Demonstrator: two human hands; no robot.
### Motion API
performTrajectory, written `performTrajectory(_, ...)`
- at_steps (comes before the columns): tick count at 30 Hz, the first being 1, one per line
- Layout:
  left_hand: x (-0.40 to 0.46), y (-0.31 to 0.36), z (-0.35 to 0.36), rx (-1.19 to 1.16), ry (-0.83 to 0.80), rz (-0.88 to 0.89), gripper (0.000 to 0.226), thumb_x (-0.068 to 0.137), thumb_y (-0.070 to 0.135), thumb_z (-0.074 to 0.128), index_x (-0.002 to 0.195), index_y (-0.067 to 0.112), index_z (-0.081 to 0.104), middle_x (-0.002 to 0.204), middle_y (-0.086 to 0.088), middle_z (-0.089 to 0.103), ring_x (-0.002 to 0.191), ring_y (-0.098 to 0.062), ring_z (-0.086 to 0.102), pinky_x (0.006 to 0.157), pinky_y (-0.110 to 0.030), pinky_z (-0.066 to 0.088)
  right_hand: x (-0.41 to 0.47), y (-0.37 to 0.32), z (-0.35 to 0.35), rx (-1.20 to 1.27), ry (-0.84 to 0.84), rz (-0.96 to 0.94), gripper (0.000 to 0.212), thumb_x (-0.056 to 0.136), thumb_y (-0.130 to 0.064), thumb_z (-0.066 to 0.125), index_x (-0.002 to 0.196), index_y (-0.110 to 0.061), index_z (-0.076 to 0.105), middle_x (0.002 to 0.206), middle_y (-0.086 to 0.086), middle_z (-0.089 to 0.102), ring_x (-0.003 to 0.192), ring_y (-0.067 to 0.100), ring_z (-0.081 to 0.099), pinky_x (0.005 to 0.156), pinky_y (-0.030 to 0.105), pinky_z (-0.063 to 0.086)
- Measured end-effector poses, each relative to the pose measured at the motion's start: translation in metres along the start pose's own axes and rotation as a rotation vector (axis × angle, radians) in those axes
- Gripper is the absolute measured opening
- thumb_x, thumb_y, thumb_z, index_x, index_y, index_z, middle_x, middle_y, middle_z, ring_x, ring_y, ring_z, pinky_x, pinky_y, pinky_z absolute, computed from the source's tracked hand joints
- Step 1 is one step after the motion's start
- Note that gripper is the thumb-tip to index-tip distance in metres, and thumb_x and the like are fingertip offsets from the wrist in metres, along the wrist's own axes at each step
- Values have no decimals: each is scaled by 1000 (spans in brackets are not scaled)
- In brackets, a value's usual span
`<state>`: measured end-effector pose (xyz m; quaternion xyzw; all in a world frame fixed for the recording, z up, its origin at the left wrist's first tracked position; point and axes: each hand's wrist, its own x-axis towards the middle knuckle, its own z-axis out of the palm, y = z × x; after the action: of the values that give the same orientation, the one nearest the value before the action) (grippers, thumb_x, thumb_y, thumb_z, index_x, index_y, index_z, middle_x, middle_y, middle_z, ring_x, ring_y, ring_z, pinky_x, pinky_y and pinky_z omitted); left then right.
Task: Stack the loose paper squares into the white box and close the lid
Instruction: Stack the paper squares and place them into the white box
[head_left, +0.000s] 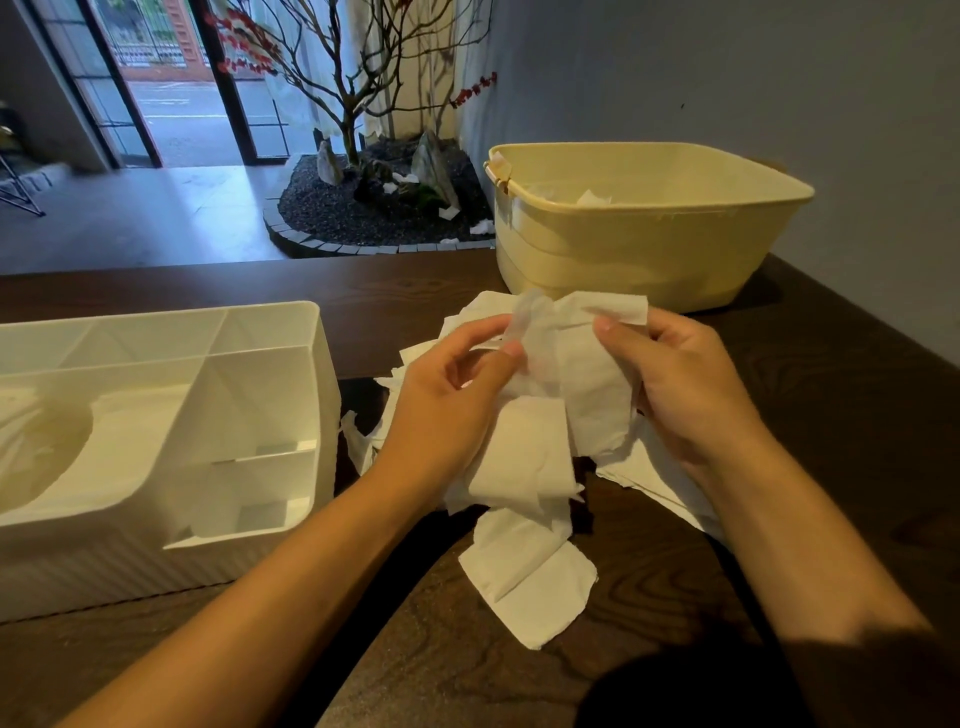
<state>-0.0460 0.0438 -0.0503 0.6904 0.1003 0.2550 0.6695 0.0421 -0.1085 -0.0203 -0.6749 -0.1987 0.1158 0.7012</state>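
Observation:
A loose heap of white paper squares (524, 467) lies on the dark wooden table, in the middle of the view. My left hand (447, 400) and my right hand (680, 384) hold one crumpled paper square (566, 358) up above the heap, each pinching an upper edge of it between thumb and fingers. One flat square (530, 577) lies nearest to me. The white box (291, 332) stands at the left with its top open, showing inner compartments and some paper at its far left.
A pale yellow plastic tub (649, 244) with paper scraps inside stands at the back right, against the grey wall. Beyond the table's far edge are a floor, an indoor gravel bed with a bare tree (358, 130), and glass doors.

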Motion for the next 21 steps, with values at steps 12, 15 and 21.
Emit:
performTrajectory(12,-7,-1,2,379,64,125,30,96,53,48,117,34,59,114,22,60,107,9,54,87,-8,44,-2,0,0,15,-64,-101,31,98,-7,56,103,-34,70,101,-10,76,100,10,71,84,27,58)
performTrajectory(15,-6,0,4,277,-112,150,33,95,42,59,125,28,63,120,18,68,113,4,60,94,-13,49,-2,-1,-1,62,-119,-74,27,97,-8,56,104,-29,72,100,-3,77,97,17,73,79,31,58)
performTrajectory(21,-5,4,0,125,-7,146,26,102,24,54,105,8,74,97,-4,76,91,-22,71,81,-37,58,0,-1,-2,-1,-72,-51,20,99,-16,57,111,-27,69,94,-7,77,89,10,73,69,26,57)
